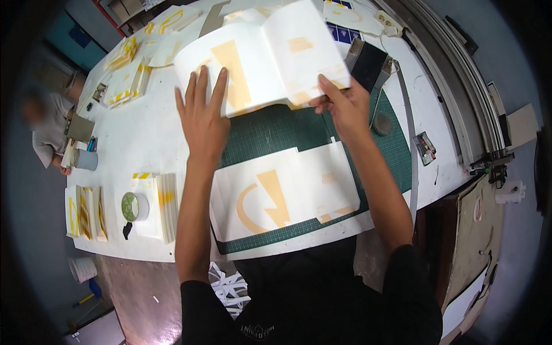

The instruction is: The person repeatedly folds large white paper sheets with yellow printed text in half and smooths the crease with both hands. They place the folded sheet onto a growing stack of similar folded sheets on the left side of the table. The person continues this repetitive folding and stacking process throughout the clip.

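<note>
A large white die-cut card sheet with pale orange print is raised above the far part of the green cutting mat, bent along a fold. On its left part lie the spread fingers of my left hand, with the thumb hidden, apparently beneath the near edge. My right hand pinches the near right corner, thumb on top and fingers curled below. Closer to me, a second matching printed sheet rests flat on the mat, its orange arc and bolt shape facing up.
Stacks of printed card and a tape roll occupy the left of the white table. A dark box-shaped object and a round grey weight are at right. Another person is by the left edge. Long metal rails border the right.
</note>
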Motion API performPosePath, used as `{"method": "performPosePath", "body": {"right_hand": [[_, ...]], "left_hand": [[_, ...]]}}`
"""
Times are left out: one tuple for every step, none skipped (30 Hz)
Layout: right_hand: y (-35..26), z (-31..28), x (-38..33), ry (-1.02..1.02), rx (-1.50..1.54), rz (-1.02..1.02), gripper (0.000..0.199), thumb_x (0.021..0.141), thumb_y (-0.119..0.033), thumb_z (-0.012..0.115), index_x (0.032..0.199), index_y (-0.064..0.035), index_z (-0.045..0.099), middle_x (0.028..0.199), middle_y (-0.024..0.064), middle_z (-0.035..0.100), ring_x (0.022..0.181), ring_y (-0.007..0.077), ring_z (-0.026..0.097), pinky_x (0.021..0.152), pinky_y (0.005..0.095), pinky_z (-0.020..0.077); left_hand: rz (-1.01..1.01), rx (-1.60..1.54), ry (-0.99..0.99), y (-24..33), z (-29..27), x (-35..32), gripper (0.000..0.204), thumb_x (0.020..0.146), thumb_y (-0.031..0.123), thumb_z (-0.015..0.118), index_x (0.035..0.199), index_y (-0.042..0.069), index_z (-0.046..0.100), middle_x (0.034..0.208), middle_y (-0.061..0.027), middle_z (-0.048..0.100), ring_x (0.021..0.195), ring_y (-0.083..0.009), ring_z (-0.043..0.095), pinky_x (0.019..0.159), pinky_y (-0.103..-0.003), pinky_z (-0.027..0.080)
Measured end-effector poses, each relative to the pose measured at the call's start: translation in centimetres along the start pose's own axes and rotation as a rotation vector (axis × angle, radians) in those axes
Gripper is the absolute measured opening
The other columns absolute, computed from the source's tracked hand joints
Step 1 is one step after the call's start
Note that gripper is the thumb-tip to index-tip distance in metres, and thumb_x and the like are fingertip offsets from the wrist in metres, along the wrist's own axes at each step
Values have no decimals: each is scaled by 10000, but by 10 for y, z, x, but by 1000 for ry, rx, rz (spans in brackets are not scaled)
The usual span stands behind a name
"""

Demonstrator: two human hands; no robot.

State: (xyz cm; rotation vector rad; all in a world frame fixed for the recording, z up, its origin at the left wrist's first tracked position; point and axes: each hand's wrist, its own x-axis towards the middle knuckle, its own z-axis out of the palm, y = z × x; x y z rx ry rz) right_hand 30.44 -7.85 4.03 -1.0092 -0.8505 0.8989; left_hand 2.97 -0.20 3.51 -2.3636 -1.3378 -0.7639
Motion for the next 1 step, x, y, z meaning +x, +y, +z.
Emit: {"method": "performPosePath", "body": {"right_hand": [[18,-6,19,13,-15,43,336,1011,-169,734,1224,76,648,980,164,754,727,226,768,572,290,595]], "left_hand": [[55,76,-46,-13,19,15,933,762,15,767,1612,241,455,1716,-111,333,1572,-372,329,1285,-646,189]]}}
